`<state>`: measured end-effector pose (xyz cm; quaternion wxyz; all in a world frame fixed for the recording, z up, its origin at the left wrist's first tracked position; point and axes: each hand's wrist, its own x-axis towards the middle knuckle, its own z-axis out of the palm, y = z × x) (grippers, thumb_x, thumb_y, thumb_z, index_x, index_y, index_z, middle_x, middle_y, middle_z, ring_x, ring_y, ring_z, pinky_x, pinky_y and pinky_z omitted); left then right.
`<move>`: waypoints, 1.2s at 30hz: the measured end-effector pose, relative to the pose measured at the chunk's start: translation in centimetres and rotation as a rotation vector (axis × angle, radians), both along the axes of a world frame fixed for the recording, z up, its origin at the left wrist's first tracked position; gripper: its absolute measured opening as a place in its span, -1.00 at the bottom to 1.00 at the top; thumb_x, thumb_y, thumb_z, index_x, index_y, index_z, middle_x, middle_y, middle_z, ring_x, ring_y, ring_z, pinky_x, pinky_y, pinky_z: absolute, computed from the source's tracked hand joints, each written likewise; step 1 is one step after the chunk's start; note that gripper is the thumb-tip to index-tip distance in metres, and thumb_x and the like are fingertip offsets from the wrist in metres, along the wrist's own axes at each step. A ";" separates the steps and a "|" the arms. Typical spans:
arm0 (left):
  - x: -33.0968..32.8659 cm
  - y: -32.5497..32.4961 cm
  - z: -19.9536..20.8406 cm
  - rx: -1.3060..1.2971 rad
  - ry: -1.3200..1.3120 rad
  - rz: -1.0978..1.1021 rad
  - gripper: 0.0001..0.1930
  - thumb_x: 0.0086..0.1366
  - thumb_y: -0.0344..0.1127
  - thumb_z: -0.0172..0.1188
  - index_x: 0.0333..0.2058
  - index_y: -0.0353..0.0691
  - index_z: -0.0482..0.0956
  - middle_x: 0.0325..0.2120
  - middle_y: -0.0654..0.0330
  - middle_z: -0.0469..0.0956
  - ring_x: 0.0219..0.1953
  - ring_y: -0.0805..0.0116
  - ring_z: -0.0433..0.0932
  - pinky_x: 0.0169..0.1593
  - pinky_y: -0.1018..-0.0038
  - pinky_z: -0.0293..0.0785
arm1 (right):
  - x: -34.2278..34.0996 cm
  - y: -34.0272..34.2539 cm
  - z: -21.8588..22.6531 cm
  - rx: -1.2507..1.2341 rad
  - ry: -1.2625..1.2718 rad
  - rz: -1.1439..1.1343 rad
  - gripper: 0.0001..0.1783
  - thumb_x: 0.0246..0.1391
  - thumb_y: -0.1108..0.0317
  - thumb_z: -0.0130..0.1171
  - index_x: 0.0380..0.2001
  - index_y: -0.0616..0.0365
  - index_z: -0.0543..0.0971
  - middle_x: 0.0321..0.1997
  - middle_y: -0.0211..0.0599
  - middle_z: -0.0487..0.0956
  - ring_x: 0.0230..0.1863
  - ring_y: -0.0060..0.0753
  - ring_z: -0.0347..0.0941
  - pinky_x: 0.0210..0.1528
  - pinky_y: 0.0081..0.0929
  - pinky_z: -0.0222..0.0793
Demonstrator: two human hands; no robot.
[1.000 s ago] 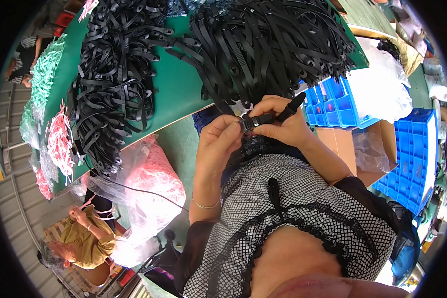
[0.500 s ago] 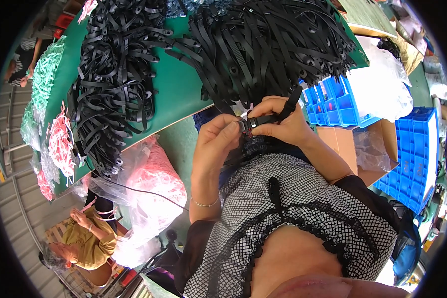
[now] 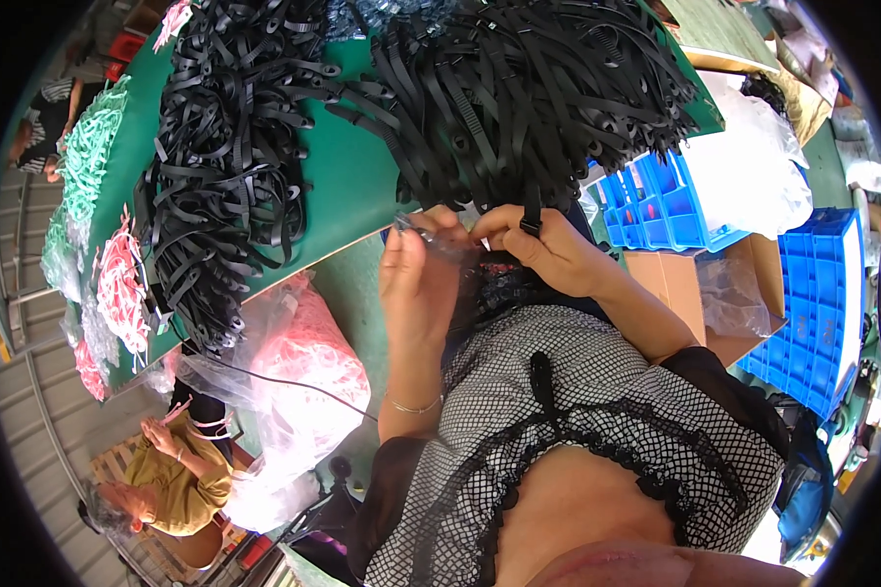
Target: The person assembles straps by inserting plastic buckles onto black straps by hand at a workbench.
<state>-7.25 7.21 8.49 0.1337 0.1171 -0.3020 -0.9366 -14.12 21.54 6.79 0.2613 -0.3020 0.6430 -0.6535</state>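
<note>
In front of my body, at the table's near edge, my left hand [image 3: 416, 269] pinches a small, shiny, see-through grey piece [image 3: 429, 236]; blur hides its exact kind. Close by on the right, the bent fingers of my right hand [image 3: 555, 249] grip a black strap with a small buckle [image 3: 531, 226] lying across them. Part of that strap is hidden by the fingers. Beyond both hands, a thick heap of black straps [image 3: 519, 98] hangs over the table edge. A second long pile of black straps [image 3: 230, 166] lies farther left.
The green table [image 3: 347, 186] carries mint-green cords [image 3: 93, 147] and pink cords [image 3: 120, 284] at its left. A bag of pink material [image 3: 308, 342] stands below. To the right are a blue crate [image 3: 656, 205], a cardboard box [image 3: 671, 284] and stacked blue crates [image 3: 812, 303]. Another person [image 3: 181, 474] sits lower left.
My hands have moved apart slightly. The buckle they both held now rests across my right hand, its strap turned toward the heap, and a grey see-through piece shows in my left fingers.
</note>
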 end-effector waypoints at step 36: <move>-0.1 -0.5 -0.8 -0.392 0.153 -0.346 -0.59 0.30 -0.02 -0.17 -0.56 -0.25 0.23 -0.77 0.27 0.19 -0.71 0.54 0.09 -0.58 0.59 0.04 | -1.7 0.6 -0.1 -0.220 -0.778 0.245 -0.80 0.15 0.32 -0.07 -0.38 0.26 0.43 -0.76 -0.61 0.17 -0.75 -0.79 -0.03 -0.70 -0.75 -0.16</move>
